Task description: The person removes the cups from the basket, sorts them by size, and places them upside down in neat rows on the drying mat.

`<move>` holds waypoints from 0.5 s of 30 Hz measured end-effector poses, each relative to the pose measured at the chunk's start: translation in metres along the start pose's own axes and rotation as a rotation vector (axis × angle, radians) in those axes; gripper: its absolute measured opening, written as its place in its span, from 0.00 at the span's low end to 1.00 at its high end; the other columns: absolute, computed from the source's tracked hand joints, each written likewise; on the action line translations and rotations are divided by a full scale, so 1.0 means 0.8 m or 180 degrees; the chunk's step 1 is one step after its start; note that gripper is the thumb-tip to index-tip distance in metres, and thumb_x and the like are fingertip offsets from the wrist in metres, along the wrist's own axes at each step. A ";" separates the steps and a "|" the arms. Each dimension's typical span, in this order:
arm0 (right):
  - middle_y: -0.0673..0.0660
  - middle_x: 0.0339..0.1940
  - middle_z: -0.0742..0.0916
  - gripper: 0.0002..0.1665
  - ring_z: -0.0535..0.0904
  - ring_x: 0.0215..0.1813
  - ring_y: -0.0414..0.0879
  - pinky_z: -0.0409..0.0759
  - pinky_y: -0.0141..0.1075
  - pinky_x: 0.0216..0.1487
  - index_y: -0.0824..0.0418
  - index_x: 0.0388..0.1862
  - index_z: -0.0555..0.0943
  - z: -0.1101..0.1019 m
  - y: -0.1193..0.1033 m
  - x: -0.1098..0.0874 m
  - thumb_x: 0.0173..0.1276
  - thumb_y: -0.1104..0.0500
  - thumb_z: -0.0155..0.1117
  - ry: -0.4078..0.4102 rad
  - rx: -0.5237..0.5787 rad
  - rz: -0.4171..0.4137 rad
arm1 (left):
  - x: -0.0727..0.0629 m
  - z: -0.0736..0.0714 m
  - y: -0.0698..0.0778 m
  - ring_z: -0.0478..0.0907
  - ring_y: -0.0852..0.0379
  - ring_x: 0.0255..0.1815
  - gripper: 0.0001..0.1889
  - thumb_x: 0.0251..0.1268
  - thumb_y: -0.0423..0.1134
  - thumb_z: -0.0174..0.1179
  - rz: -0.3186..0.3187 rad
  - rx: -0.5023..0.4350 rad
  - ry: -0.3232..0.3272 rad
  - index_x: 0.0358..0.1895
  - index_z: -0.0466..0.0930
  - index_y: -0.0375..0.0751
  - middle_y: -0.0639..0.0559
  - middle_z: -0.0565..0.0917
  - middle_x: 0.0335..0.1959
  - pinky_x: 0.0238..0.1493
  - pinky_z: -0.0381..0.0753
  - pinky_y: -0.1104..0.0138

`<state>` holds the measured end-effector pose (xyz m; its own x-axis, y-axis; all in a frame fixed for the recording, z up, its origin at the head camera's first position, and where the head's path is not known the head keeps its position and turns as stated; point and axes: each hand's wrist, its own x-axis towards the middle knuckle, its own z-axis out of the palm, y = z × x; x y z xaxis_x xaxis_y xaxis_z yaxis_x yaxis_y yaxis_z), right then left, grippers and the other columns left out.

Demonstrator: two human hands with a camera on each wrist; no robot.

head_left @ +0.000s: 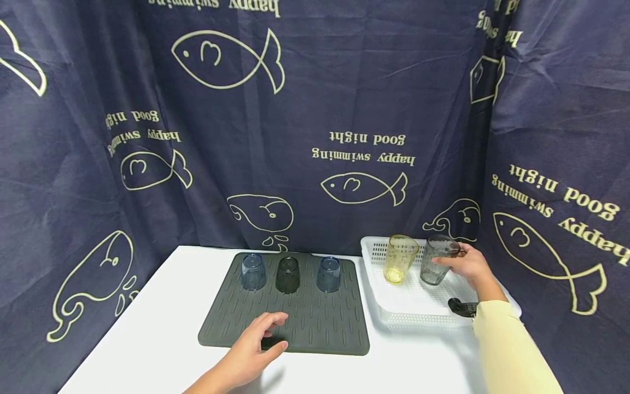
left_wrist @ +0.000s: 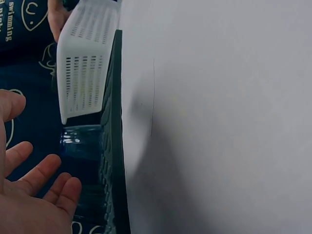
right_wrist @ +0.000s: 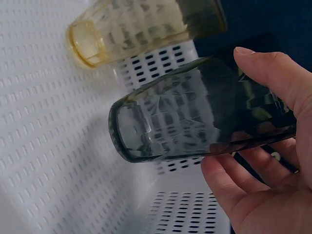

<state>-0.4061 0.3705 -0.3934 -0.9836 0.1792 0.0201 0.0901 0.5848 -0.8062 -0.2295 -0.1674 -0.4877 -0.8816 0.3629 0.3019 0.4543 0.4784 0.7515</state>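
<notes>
My right hand grips a tall grey glass near its rim, inside the white basket. In the right wrist view the thumb lies along one side of the glass and the fingers on the other. Just left of it in the basket stands a yellow glass. My left hand hovers over the front edge of the dark grey drying mat, fingers loosely bent and holding nothing. Toward the mat's back stand a blue glass, a black glass and another blue glass, all mouth down.
The mat and basket sit side by side on a white table. A dark blue curtain with fish drawings hangs close behind the basket and along both sides. The basket has raised, slotted walls. A black wrist device is beneath the right wrist.
</notes>
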 end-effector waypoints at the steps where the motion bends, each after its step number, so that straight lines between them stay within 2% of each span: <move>1: 0.67 0.63 0.75 0.59 0.75 0.58 0.57 0.83 0.41 0.51 0.73 0.77 0.57 -0.001 -0.002 -0.004 0.60 0.49 0.80 0.0008 -0.0011 -0.0032 | 0.002 -0.001 0.000 0.75 0.44 0.60 0.24 0.73 0.48 0.63 -0.0006 -0.0004 -0.0017 0.69 0.71 0.53 0.48 0.79 0.60 0.59 0.82 0.60; 5: 0.72 0.69 0.71 0.58 0.73 0.64 0.65 0.83 0.51 0.59 0.73 0.78 0.55 -0.003 -0.012 -0.023 0.62 0.49 0.78 0.0006 0.0001 -0.0133 | 0.007 -0.004 0.003 0.75 0.46 0.61 0.25 0.73 0.51 0.63 -0.0015 -0.0002 -0.0058 0.69 0.71 0.56 0.51 0.78 0.60 0.61 0.81 0.59; 8: 0.73 0.72 0.69 0.58 0.72 0.67 0.68 0.82 0.55 0.62 0.71 0.79 0.55 -0.005 -0.016 -0.036 0.63 0.47 0.77 -0.0040 0.0006 -0.0202 | 0.011 -0.005 0.005 0.75 0.49 0.61 0.25 0.73 0.50 0.63 0.0021 0.0050 -0.0017 0.69 0.71 0.57 0.57 0.78 0.60 0.61 0.81 0.59; 12: 0.71 0.72 0.69 0.57 0.76 0.64 0.65 0.84 0.52 0.60 0.69 0.80 0.56 -0.004 -0.019 -0.050 0.65 0.45 0.76 -0.0054 0.0027 -0.0347 | 0.015 -0.006 0.008 0.76 0.53 0.60 0.24 0.72 0.48 0.65 0.0083 0.0127 0.0073 0.68 0.72 0.57 0.62 0.78 0.58 0.60 0.82 0.59; 15: 0.69 0.69 0.72 0.55 0.77 0.58 0.52 0.87 0.41 0.52 0.68 0.79 0.58 -0.003 -0.022 -0.060 0.64 0.46 0.76 0.0049 0.0052 -0.0470 | 0.016 -0.006 0.010 0.76 0.57 0.60 0.24 0.71 0.47 0.65 0.0082 0.0141 0.0083 0.68 0.72 0.57 0.63 0.78 0.57 0.60 0.82 0.60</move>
<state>-0.3600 0.3532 -0.3790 -0.9834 0.1046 0.1481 -0.0580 0.5927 -0.8033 -0.2382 -0.1628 -0.4751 -0.8723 0.3550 0.3364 0.4816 0.5042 0.7168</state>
